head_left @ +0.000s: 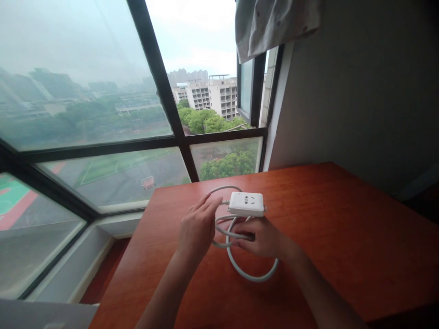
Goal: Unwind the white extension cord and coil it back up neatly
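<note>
A small white power strip [246, 204] with a coiled white cable [240, 256] is held just above the red-brown wooden table [343, 237]. My right hand [262, 237] is closed around the bundled cable loops under the strip. Just left of the strip, my left hand [195, 228] has its fingers stretched toward the cable where it leaves the strip's end, touching or nearly touching it. One loop of cable lies on the table in front of my right hand.
The table stands in a corner against a large dark-framed window [164, 100] on the left and a grey wall [360, 91] on the right. A pale cloth [274, 23] hangs at the top. Floor shows beyond the table's left edge.
</note>
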Tool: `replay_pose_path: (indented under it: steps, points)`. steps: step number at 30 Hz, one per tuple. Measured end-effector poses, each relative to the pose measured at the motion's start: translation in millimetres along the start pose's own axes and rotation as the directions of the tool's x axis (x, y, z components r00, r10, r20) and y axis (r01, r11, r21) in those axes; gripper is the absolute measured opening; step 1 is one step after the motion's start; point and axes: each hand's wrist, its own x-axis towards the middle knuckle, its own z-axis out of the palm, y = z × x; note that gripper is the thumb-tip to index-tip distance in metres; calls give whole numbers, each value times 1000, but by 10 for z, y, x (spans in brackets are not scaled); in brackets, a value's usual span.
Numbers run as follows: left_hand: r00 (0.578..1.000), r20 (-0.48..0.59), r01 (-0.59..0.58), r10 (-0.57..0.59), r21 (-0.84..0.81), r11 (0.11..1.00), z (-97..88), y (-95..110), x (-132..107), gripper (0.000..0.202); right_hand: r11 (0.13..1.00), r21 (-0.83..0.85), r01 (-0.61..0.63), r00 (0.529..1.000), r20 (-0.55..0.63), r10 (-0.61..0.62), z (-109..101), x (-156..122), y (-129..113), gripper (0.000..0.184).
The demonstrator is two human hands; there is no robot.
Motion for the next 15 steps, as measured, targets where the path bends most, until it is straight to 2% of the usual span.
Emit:
replay_pose_path:
  steps: [4,9,12,15]
  points:
    - [992,-81,93,-94,-23,995,11,-31,-12,40,1000,-16,25,1000,-6,-25,13,1,17,14]
    - [991,-81,74,-104,-308,948,-6,-127,-11,28,999,-22,48,997,-58,-50,39,-6,23,17]
    - [992,-56,75,-112,-451,889,-44,-168,0,26,998,22,67,991,-118,-64,32,-1,6,20]
    - [998,28,55,-47,-568,821,-105,-149,11,25,1000,3,20,980,-199,-19,5,3,4,24]
